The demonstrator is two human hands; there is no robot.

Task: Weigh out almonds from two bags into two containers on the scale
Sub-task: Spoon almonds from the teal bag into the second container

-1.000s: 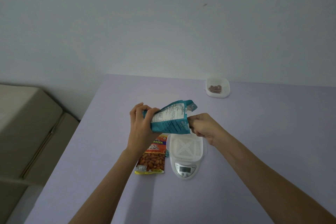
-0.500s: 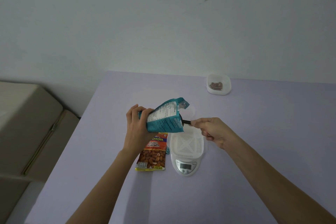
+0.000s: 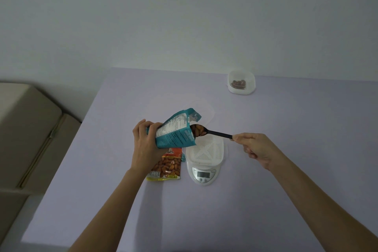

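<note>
My left hand [image 3: 144,145] grips a teal almond bag [image 3: 176,130], tilted with its mouth toward the right. My right hand [image 3: 255,147] pinches the end of a black spoon [image 3: 216,133]. The spoon's bowl is heaped with almonds [image 3: 198,130] and sits just outside the bag's mouth. Below them a white scale [image 3: 203,174] carries a clear empty container [image 3: 207,150]. A red and yellow almond bag [image 3: 168,166] lies flat on the table left of the scale, partly under my left hand. A second clear container [image 3: 241,82] with some almonds stands far back on the right.
The table [image 3: 286,170] has a pale purple top that ends at a white wall behind. A faint clear lid [image 3: 206,111] lies behind the teal bag. A beige cabinet [image 3: 26,135] stands left of the table.
My right hand has drawn back to the right, pulling the spoon out of the teal bag loaded with almonds. The left hand still holds the bag tilted.
</note>
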